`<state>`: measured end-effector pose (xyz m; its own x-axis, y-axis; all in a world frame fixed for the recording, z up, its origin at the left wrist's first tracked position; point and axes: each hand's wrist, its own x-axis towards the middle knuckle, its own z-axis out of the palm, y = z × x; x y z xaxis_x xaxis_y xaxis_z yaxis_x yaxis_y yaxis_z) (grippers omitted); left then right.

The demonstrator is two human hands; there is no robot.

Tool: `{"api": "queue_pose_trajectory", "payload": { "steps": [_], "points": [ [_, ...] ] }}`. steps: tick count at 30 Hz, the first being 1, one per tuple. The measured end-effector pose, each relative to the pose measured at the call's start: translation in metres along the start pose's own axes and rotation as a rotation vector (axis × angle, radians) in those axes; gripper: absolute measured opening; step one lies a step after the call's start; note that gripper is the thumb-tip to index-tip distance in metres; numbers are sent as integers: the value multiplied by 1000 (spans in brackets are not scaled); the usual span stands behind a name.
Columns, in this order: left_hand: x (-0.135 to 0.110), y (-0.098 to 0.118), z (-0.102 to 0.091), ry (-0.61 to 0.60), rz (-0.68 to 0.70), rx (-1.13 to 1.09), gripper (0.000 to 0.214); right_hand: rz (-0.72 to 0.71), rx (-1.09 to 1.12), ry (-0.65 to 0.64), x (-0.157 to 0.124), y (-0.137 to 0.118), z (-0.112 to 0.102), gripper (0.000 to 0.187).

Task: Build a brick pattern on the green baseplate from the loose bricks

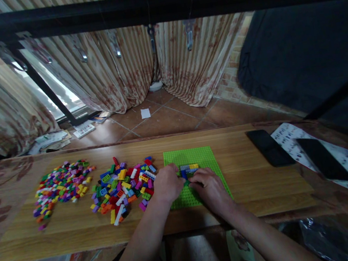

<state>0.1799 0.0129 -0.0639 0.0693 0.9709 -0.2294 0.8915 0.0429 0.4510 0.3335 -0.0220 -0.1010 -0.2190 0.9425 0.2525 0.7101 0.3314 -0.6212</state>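
Baseplate of bright green, flat, studded plastic [193,154] on a long light-brown wooden tabletop [252,193]: bending over it with the left hand [168,184] and the right hand [210,187], close together near its middle. Curling the left fingers in beside a short row of grey and yellow plastic bricks [192,166] set on the studs, with a dark blue plastic brick [184,174] jutting nearer. Holding the right thumb and forefinger near each other, just beside that blue brick; being unable to tell whether pinching anything in either, with so little showing between the fingertips. Facing, left of the baseplate, a loose heap of larger mixed-colour plastic bricks [125,185], and, farther left, a separate heap of smaller multicoloured plastic bricks [65,181]. Seeing, toward the tabletop's right end, a black flat rectangular slab [270,147], and, just beside it, a white printed paper sheet [287,134] under a second, narrower black slab [325,159].
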Motion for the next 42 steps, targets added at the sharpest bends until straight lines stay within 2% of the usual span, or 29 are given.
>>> {"api": "queue_pose_trajectory", "payload": {
  "steps": [8,12,16,22,32,42],
  "points": [
    [-2,-2,-1,15,28,-3,29,65,78,25,1,2,-4,15],
    [-4,1,-3,8,30,25,29,167,212,59,2,6,-13,16],
    [-5,2,-4,1,27,43,30,236,214,53,4,7,-14,18],
    [-7,4,-3,13,26,30,30,248,148,-12,5,6,-4,12],
    [2,-7,2,1,40,-73,17,290,103,-88,11,11,-3,9],
    [-4,-9,5,40,91,-101,13,217,129,-33,4,10,0,15]
  ]
}}
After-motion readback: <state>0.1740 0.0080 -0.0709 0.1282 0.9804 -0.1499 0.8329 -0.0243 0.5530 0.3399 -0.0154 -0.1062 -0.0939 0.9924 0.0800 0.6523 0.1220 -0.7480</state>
